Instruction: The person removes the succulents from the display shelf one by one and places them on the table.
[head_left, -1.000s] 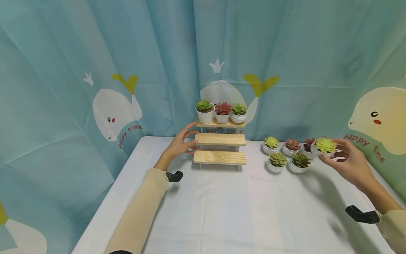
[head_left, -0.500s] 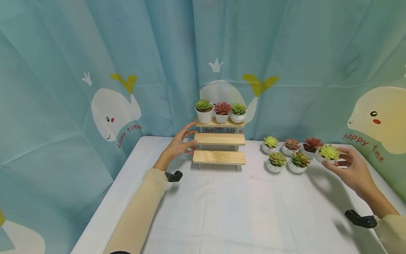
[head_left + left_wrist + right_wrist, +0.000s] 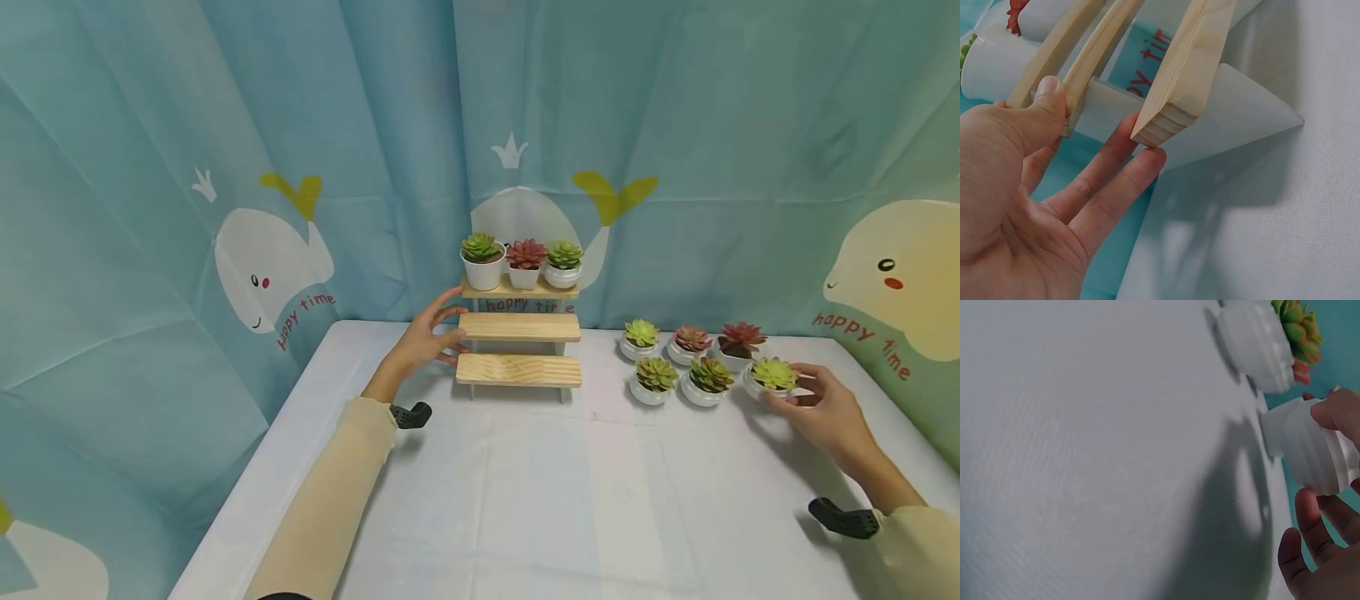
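Observation:
My left hand (image 3: pixel 427 340) holds the left end of a three-tier wooden display stand (image 3: pixel 519 371). In the left wrist view the thumb lies on the end of the middle board (image 3: pixel 1102 50), while two fingertips touch the end of the lowest board (image 3: pixel 1179 81). On the right, my right hand (image 3: pixel 831 412) grips a yellow-green potted succulent (image 3: pixel 774 375) by its round white pot (image 3: pixel 1316 450), close over the table. Along the top board stand a green succulent (image 3: pixel 483 262), a red one (image 3: pixel 526 262) and another green one (image 3: pixel 563 265), all in white pots.
Several other potted succulents stand left of the right hand, among them a red one (image 3: pixel 741 343) and a dark green one (image 3: pixel 707 383). A white cloth covers the table (image 3: pixel 540 492). A blue curtain (image 3: pixel 375 150) with printed whales hangs behind.
The right hand has lowered the yellow-green succulent toward the table, moving slightly right and nearer, away from the red succulent it overlapped. The left hand stays at the stand.

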`<state>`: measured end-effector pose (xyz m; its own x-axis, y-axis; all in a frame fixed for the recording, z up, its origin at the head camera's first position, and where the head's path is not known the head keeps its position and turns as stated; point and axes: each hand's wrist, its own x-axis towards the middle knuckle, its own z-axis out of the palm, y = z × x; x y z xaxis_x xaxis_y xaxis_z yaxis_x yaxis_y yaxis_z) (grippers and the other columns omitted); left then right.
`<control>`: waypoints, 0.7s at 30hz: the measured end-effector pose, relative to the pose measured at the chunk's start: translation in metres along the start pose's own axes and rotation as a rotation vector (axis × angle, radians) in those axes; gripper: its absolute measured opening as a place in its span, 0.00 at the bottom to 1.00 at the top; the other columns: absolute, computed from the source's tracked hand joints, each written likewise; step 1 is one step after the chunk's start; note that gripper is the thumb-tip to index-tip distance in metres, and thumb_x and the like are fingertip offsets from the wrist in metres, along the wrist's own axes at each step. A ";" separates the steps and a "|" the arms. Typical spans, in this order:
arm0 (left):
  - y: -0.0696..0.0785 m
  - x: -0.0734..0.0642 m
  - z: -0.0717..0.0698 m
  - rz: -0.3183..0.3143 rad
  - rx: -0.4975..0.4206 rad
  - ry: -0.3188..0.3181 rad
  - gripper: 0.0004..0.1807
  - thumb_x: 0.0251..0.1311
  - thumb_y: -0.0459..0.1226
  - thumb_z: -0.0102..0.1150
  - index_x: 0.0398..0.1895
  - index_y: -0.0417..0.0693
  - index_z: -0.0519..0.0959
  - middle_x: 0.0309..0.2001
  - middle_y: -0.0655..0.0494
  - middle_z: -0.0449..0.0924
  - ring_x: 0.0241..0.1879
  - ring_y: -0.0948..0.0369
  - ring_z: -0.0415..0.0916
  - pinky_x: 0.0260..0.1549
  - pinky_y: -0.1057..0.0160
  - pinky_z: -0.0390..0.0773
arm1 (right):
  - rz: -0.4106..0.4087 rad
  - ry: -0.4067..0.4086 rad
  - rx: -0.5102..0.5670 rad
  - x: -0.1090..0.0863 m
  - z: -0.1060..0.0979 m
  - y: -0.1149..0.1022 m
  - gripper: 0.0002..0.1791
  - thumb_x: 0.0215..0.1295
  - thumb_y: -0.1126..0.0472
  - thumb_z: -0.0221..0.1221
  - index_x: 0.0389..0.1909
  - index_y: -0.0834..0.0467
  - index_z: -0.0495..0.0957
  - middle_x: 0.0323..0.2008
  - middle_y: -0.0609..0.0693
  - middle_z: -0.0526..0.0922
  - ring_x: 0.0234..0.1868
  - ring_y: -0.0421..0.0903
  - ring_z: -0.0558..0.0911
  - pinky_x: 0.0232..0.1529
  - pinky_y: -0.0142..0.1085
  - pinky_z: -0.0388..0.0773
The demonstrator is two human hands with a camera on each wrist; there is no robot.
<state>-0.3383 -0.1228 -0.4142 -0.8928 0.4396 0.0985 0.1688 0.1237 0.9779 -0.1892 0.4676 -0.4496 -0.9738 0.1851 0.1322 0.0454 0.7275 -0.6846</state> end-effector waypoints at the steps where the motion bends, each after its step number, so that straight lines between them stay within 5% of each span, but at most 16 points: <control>1: 0.000 0.000 0.000 0.002 -0.002 -0.001 0.41 0.72 0.33 0.61 0.82 0.69 0.54 0.76 0.41 0.59 0.44 0.37 0.85 0.36 0.46 0.88 | 0.012 -0.007 -0.009 0.000 0.001 0.000 0.44 0.70 0.47 0.66 0.71 0.73 0.57 0.63 0.80 0.67 0.39 0.23 0.67 0.29 0.19 0.69; 5: 0.000 0.000 0.000 -0.001 0.004 0.001 0.42 0.72 0.33 0.61 0.82 0.69 0.54 0.76 0.42 0.60 0.45 0.35 0.84 0.37 0.44 0.87 | 0.043 -0.032 -0.020 0.002 0.003 0.002 0.46 0.72 0.46 0.64 0.72 0.74 0.55 0.63 0.82 0.65 0.47 0.53 0.79 0.28 0.20 0.68; 8: 0.002 0.000 0.000 -0.010 0.011 0.006 0.42 0.72 0.33 0.61 0.82 0.70 0.54 0.76 0.43 0.60 0.46 0.33 0.82 0.38 0.41 0.87 | 0.048 -0.042 -0.018 0.003 0.005 0.002 0.46 0.73 0.47 0.63 0.72 0.75 0.53 0.64 0.83 0.63 0.56 0.75 0.73 0.27 0.19 0.67; 21: -0.002 0.001 -0.002 0.021 0.001 -0.008 0.42 0.72 0.34 0.62 0.82 0.65 0.54 0.76 0.40 0.61 0.40 0.40 0.86 0.36 0.45 0.88 | 0.067 -0.070 -0.045 0.007 0.010 0.006 0.46 0.73 0.45 0.62 0.73 0.75 0.53 0.64 0.83 0.64 0.56 0.75 0.73 0.27 0.19 0.67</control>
<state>-0.3405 -0.1244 -0.4155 -0.8858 0.4490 0.1173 0.1877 0.1155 0.9754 -0.1980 0.4666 -0.4594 -0.9813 0.1893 0.0356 0.1198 0.7444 -0.6569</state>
